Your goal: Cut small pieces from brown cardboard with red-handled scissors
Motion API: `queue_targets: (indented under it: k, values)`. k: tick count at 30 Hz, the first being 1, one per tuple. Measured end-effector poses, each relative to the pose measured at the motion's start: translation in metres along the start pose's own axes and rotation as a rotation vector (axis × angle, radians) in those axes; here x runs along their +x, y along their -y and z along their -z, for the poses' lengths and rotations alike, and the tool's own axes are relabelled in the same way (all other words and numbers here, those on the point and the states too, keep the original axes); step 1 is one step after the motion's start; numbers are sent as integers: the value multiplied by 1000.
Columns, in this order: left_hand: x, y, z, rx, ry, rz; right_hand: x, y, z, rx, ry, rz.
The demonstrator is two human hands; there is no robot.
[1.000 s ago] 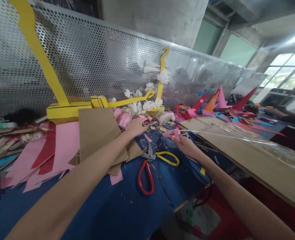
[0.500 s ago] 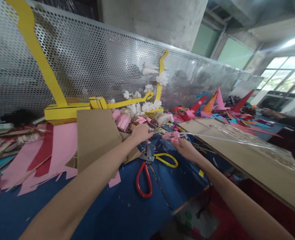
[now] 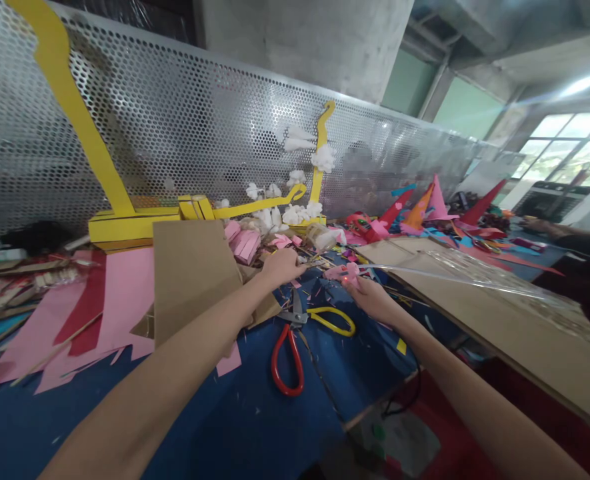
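Gripping glue gun (image 3: 343,272) with clear stick (image 3: 405,269)

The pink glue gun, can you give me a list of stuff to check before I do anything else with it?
1. Pink glue gun held: ok, it is in the right hand.
2. Red light on: ok, it glows.
3. Nozzle hot: cannot tell by looking, so better treat it as hot.
4. Left hand away from the nozzle: ok, they are apart, but the nozzle points toward that side, so be careful.
5. Scissors closed: not ok, they lie with their handles spread on the blue tabletop.
6. Tabletop near the nozzle tidy: not ok, little scraps are scattered about.
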State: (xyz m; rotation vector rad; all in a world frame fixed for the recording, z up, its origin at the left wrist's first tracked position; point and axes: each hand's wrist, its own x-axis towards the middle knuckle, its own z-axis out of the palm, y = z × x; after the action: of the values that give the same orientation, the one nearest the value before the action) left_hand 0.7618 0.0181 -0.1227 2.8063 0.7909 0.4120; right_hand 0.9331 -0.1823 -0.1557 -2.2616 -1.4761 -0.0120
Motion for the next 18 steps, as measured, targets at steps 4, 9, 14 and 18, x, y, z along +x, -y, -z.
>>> queue_targets:
  k: [4,9,14,18]
  values:
    - [1,0,-1,1,-4,-4,0,0,1,11,14,-1]
    - [2,-1,-3,3,-10,-20,0,0,1,23,28,-7]
    - [1,-2,-4,-8,2,-52,-3,-2,3,26,32,-16]
    - [0,0,-7,-24,16,-66,-4,-2,5,17,9,-29]
